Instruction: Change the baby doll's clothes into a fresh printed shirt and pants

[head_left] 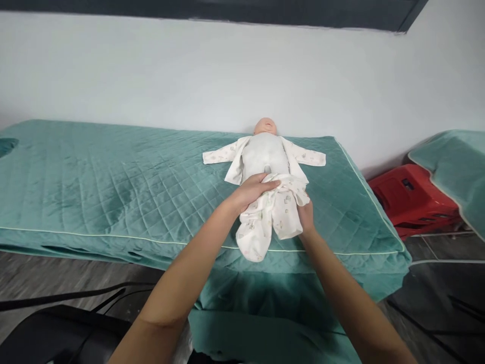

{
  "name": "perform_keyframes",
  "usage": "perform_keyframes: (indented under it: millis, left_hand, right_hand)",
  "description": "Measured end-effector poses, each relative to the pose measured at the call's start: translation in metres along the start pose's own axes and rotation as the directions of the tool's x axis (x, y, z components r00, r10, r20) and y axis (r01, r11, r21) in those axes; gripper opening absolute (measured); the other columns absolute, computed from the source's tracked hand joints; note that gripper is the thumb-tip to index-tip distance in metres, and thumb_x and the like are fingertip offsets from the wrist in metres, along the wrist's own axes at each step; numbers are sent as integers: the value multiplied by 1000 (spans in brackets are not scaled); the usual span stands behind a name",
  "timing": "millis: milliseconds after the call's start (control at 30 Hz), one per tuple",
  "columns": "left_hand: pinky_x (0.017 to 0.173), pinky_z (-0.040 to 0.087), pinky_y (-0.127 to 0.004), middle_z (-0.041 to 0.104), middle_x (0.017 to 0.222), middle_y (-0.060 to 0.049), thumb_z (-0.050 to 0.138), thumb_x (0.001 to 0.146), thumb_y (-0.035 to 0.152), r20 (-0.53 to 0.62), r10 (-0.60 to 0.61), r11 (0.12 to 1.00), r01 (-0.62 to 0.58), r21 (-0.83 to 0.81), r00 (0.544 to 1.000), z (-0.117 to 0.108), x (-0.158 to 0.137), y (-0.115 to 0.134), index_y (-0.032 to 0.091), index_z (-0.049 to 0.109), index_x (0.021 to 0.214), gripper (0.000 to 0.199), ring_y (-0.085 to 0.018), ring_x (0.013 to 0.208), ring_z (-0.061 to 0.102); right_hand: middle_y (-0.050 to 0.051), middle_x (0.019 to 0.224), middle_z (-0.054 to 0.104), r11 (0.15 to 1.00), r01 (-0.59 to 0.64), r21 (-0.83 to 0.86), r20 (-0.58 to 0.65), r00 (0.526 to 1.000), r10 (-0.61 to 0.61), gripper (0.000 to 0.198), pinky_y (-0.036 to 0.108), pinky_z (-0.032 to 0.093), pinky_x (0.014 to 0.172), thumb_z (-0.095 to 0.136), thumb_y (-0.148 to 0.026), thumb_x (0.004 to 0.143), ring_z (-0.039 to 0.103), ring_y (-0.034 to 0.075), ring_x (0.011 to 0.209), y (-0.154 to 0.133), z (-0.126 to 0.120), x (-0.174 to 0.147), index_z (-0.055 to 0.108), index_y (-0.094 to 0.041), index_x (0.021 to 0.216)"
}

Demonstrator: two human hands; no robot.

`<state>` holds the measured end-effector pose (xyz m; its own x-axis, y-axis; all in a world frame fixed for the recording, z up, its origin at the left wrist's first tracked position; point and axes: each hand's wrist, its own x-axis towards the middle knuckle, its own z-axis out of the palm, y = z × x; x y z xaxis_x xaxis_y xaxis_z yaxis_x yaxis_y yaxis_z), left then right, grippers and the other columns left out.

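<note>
A baby doll (265, 151) lies on its back with its head toward the wall. A white printed baby jacket (311, 157) is spread open under its grey torso, sleeves out to both sides. At the doll's lower end, white printed baby pants (287, 215) are bunched at the waist, their legs hanging toward me. My left hand (252, 192) is closed on the left side of the waistband, thumb on top. My right hand (306, 215) grips the right side from beneath, its fingers mostly hidden by the cloth. The doll's legs are hidden.
A green quilted cover (113, 187) spreads over the bed, which stands against a white wall (151, 76). To the right is a red plastic object (415, 197), partly under another green cloth (454, 167). A black chair-like object (60, 336) is at lower left.
</note>
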<state>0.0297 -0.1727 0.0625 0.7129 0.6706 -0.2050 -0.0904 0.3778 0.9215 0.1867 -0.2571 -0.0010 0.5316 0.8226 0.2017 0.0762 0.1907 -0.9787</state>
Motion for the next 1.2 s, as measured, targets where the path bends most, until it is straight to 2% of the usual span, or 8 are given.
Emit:
perform_keyframes:
  millis: [133, 333, 533, 600, 667, 833, 1033, 1200]
  left_hand:
    - [66, 46, -25, 69, 84, -2, 80, 74, 46, -60, 143, 972, -129, 195, 988, -1, 15, 5, 16, 66, 88, 36, -15, 73, 62]
    - [61, 34, -25, 54, 70, 3, 70, 81, 46, -87, 341, 830, -256, 496, 936, -4, 34, 21, 18, 55, 74, 33, -12, 66, 48]
    - [65, 32, -26, 48, 69, 4, 67, 84, 43, -96, 540, 655, -345, 673, 836, -17, 46, 21, 17, 56, 72, 31, -12, 69, 43]
    - [65, 32, -25, 49, 70, 4, 68, 84, 44, -133, 541, 686, -344, 641, 830, -25, 46, 18, 17, 59, 75, 30, -12, 69, 44]
    - [64, 34, -24, 50, 70, 4, 71, 82, 46, -167, 488, 773, -335, 540, 857, -33, 46, 13, 17, 61, 76, 31, -11, 68, 46]
    - [64, 42, -22, 62, 75, 2, 82, 72, 43, -221, 310, 949, -289, 122, 925, -58, 46, -6, 17, 69, 82, 31, -10, 66, 55]
    - [69, 50, -23, 72, 82, -1, 86, 69, 41, -209, 282, 950, -303, -79, 936, -74, 47, -22, 17, 77, 90, 33, -14, 73, 64]
    - [72, 53, -24, 75, 87, -2, 86, 69, 43, -207, 287, 945, -312, -100, 935, -75, 45, -27, 18, 78, 94, 37, -15, 77, 68]
  right_hand:
    - [8, 111, 73, 998, 52, -18, 58, 997, -51, 29, 41, 47, 102, 62, -42, 84, 64, 23, 109, 15, -2, 21, 67, -21, 103]
    - [7, 108, 73, 994, 91, -58, 71, 994, -86, 30, 38, 47, 101, 62, -44, 84, 61, 22, 107, 18, 0, 40, 63, -20, 103]
    - [8, 105, 71, 989, 89, -115, 82, 993, -80, 22, 38, 46, 95, 66, -43, 83, 60, 23, 101, 17, 6, 61, 60, -23, 91]
    - [7, 103, 71, 985, 112, -134, 74, 992, -103, 24, 40, 47, 94, 67, -44, 83, 60, 24, 99, 20, 8, 69, 61, -22, 91]
    - [7, 99, 70, 980, 129, -152, 68, 990, -120, 24, 40, 48, 93, 67, -43, 83, 61, 23, 97, 23, 9, 73, 61, -21, 92]
    - [2, 87, 67, 964, 126, -233, 134, 986, -96, 18, 37, 49, 84, 65, -35, 85, 59, 20, 83, 26, 6, 72, 62, -21, 96]
    - [0, 82, 63, 961, 97, -258, 150, 987, -59, 20, 33, 47, 73, 71, -34, 81, 57, 19, 78, 25, 5, 74, 61, -21, 93]
    - [-3, 77, 59, 916, 184, -356, 101, 982, -158, 28, 30, 43, 66, 74, -39, 76, 52, 17, 72, 28, 7, 84, 55, -22, 87]
